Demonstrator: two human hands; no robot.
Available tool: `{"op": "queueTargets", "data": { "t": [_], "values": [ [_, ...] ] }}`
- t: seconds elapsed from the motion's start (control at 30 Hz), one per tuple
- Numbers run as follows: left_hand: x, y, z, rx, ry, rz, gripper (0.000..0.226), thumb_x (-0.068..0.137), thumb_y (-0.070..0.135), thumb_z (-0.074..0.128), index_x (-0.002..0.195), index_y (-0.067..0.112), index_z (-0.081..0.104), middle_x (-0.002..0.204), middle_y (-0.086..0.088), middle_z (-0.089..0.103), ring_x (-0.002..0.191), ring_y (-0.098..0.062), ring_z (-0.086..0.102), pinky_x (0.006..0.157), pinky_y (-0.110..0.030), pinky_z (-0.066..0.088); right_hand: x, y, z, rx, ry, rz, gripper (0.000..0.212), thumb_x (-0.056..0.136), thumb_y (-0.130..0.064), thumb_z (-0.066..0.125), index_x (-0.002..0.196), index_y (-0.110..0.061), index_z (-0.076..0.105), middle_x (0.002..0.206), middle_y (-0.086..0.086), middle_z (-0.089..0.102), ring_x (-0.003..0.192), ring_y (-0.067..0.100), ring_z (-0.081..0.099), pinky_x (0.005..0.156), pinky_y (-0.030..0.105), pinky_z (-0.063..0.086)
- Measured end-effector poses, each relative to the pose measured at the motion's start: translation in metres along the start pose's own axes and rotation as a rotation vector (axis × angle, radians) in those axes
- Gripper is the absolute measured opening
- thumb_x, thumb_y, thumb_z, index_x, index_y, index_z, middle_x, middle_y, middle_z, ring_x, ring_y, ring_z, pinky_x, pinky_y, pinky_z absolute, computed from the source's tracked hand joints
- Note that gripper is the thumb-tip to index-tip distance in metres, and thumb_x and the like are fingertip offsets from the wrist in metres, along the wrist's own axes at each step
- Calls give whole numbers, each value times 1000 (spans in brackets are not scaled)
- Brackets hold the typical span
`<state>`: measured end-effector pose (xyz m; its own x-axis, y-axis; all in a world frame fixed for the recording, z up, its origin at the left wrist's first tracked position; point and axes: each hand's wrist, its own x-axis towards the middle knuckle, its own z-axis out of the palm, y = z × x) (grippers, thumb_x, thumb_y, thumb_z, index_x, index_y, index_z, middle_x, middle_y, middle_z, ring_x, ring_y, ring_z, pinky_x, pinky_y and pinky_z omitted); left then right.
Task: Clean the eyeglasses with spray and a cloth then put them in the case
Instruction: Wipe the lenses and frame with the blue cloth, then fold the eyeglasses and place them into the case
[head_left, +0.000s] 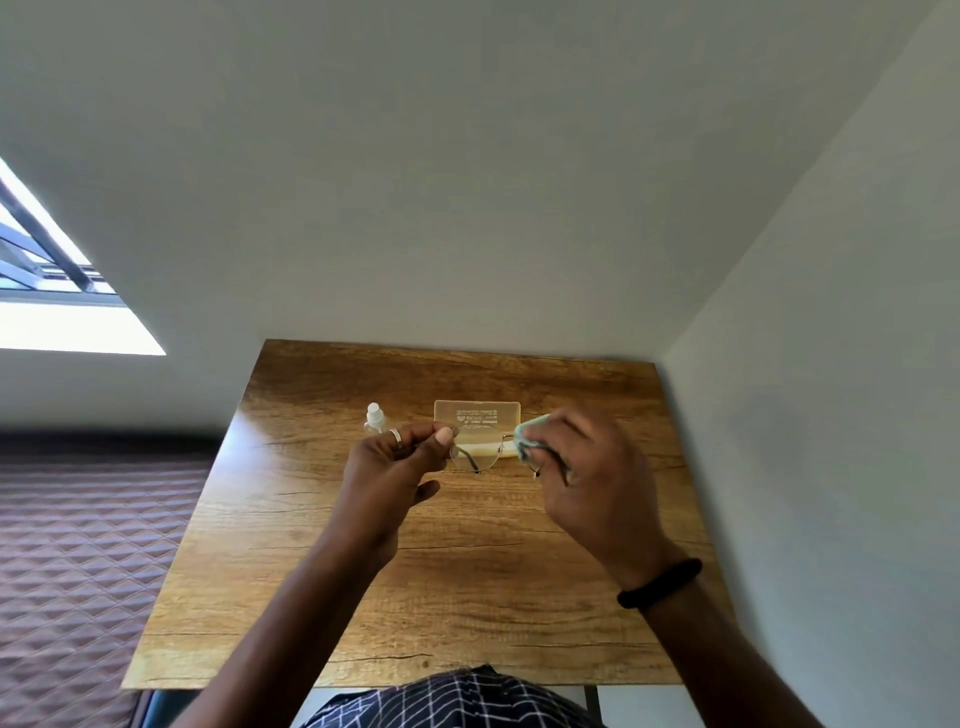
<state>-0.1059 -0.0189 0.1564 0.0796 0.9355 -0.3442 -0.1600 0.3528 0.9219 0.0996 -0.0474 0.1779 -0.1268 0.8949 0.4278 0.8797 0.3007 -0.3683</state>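
Thin metal-framed eyeglasses (475, 456) hang above the wooden table (415, 571). My left hand (400, 462) pinches the frame at its left side. My right hand (587, 467) grips a pale green cloth (530, 439) wrapped around the right lens. Behind the glasses an open, translucent case (477, 415) lies on the table, its lid raised toward the wall. A small clear spray bottle (374, 418) with a white cap stands left of the case, partly hidden by my left hand.
The table stands in a corner, with white walls (831, 364) at the back and right. A brown quilted surface (78, 545) lies beside the table on the left. My checked clothing (457, 701) is at the near edge.
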Motion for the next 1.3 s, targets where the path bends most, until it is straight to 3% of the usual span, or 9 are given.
{"op": "queueTargets", "data": {
  "t": [0.17,0.47,0.6,0.73,0.87,1.0,1.1,1.2,1.3],
  "values": [
    [0,1,-5,6,9,13,10,90,22,71,96,20,79,88,0,77,89,-12,67,73,-33,51,-15,2,0,-9,-93,-37,14,85,-16,71,99,-18,71,97,-5,64,90,10,58,73,31,53],
    [-1,0,-4,9,1,23,10,90,23,71,95,22,79,91,-1,77,90,-12,68,73,-31,52,0,5,-6,-24,31,69,14,84,-13,70,97,-17,73,93,-5,64,84,11,58,65,29,52],
    [-1,3,-9,26,49,52,10,90,21,71,96,21,78,89,-2,78,93,-15,69,77,-34,55,-11,-4,3,44,-87,21,16,85,-19,71,100,-20,72,97,-9,64,89,6,59,71,26,53],
    [-3,10,-22,20,153,107,10,91,21,70,99,20,77,86,2,78,90,-11,71,79,-35,55,-25,-7,24,228,-150,202,20,82,-19,76,100,-24,72,99,-14,68,90,1,62,74,21,55],
    [-9,19,-30,-11,181,140,9,91,19,70,98,19,77,87,1,78,92,-13,70,79,-32,53,-34,-21,92,257,-395,369,11,84,-25,72,94,-28,71,92,-14,70,81,1,62,69,18,52],
    [-18,25,-28,-30,132,152,8,92,18,69,94,21,77,83,2,76,88,-13,67,78,-31,50,-38,-38,171,236,-525,356,6,82,-21,65,87,-22,69,87,-5,73,81,15,66,66,34,56],
    [-21,29,-28,-40,104,156,8,92,17,69,94,20,76,83,1,74,87,-12,66,77,-30,49,-34,-51,203,289,-605,340,11,80,-17,65,91,-18,67,93,0,73,88,19,67,75,36,56],
    [-21,32,-29,-41,84,157,9,92,18,69,91,23,77,82,1,75,86,-12,67,77,-31,49,-36,-49,213,279,-613,302,17,80,-14,66,97,-17,66,98,1,71,91,18,64,73,28,50],
    [-19,31,-31,-27,70,170,12,91,18,70,87,26,78,83,0,75,87,-16,66,75,-31,49,-40,-28,196,313,-519,408,15,84,-16,67,98,-22,71,97,-6,71,88,10,64,72,20,49]
  ]
}}
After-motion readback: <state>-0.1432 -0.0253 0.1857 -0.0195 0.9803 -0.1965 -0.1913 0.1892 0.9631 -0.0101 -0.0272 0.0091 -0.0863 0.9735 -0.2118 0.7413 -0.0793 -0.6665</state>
